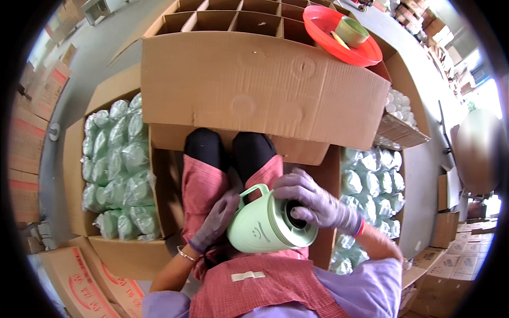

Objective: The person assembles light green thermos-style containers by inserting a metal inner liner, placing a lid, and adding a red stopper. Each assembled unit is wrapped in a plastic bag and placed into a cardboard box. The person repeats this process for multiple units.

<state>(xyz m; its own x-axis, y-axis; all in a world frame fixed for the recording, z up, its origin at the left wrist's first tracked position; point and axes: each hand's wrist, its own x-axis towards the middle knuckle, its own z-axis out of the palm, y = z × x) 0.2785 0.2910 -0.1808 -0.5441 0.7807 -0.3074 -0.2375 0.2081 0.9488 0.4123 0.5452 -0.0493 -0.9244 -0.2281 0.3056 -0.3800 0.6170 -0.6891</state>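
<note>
A mint-green thermos jug (252, 229) lies tilted across my lap, its mouth toward my right and a small dark line drawing on its side. My gloved left hand (216, 218) is closed against the jug's body beside the handle (254, 191); its fingertips are partly hidden. Over the jug's rim curls my gloved right hand (313, 202), fingers on the far edge and thumb at the mouth. Inside the mouth shows a black round part (295, 214); whether it is a stopper or the dark opening, I cannot tell.
Ahead stands a large divided carton (254, 79), with a red plastic basin (326, 29) holding a green cup (352, 32) on its corner. Cartons of bagged green items flank me at left (117, 159) and right (368, 183). A box of small white pieces (398, 106) sits at far right.
</note>
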